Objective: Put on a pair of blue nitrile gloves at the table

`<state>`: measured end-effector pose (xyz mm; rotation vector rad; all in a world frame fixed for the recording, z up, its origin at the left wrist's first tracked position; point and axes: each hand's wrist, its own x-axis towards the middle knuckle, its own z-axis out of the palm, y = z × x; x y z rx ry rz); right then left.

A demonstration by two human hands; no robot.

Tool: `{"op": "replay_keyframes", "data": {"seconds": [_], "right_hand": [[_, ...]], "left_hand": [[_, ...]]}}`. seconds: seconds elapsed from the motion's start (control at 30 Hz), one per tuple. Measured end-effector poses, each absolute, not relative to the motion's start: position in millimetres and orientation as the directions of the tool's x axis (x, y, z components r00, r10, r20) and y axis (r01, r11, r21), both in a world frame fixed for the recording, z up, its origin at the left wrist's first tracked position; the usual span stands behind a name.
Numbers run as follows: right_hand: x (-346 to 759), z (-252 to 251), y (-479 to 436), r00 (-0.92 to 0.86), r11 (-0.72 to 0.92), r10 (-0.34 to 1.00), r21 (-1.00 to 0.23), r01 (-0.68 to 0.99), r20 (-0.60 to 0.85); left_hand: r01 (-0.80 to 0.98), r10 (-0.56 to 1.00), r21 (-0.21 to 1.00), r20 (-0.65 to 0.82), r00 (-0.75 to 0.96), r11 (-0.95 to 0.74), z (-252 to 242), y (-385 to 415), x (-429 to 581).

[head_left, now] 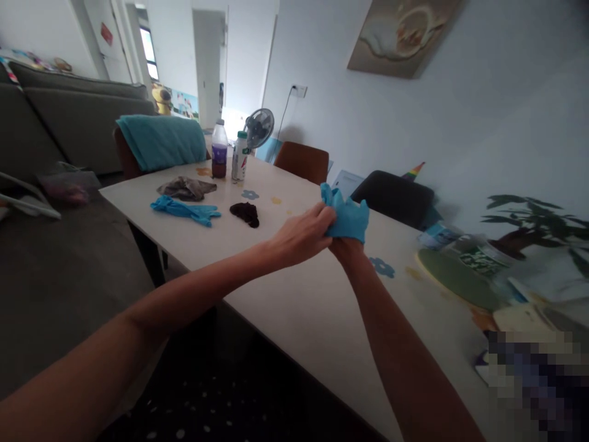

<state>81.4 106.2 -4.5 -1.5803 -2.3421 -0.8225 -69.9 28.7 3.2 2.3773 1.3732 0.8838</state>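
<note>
A blue rubber glove [348, 216] covers most of my right hand [345, 230], its cuff lying at the wrist. Inside it, the fingers of that hand are hidden, so their pose does not show. My left hand [309, 228] is closed on the glove's edge, pinching it on the left side near the wrist. Further left on the white table [294, 276] lies a second blue glove [186, 210], flat. Beside it are a crumpled grey-brown cloth [186, 188] and a small dark bunched cloth [245, 213].
A bottle with a purple label [219, 153] and a white bottle with a green cap [240, 158] stand at the table's far end, near a fan [260, 128]. Chairs line the far side. At right are a green round mat [453, 279] and a potted plant [519, 227].
</note>
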Motion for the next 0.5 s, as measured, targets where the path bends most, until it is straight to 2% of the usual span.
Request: {"op": "replay_keyframes", "data": {"seconds": [0.1,0.2,0.3,0.4,0.5], "right_hand": [[83.2,-5.3,88.2,-0.376,0.254,0.803,0.305,0.918,0.463],[90.4,-10.2,80.7,-0.344,0.261,0.839,0.244,0.934,0.421],[92.6,-13.5,74.3,-0.377,0.319,0.826,0.204,0.926,0.419],[91.5,-15.2,66.2,-0.435,0.376,0.793,0.219,0.900,0.427],[95.7,-21.3,64.1,-0.438,0.376,0.802,0.226,0.899,0.407]], "left_hand": [[0.259,0.786,0.763,0.477,0.393,-0.592,-17.3,23.7,-88.9],[-0.062,0.888,0.923,0.383,0.255,-0.380,-25.7,26.8,-97.9],[-0.212,0.927,0.959,0.247,0.281,-0.191,-25.2,36.6,-93.4],[-0.288,0.910,0.946,0.244,0.335,-0.148,-24.6,45.8,-82.9],[-0.329,0.959,0.941,0.159,0.234,-0.076,-22.3,45.8,-75.2]]}}
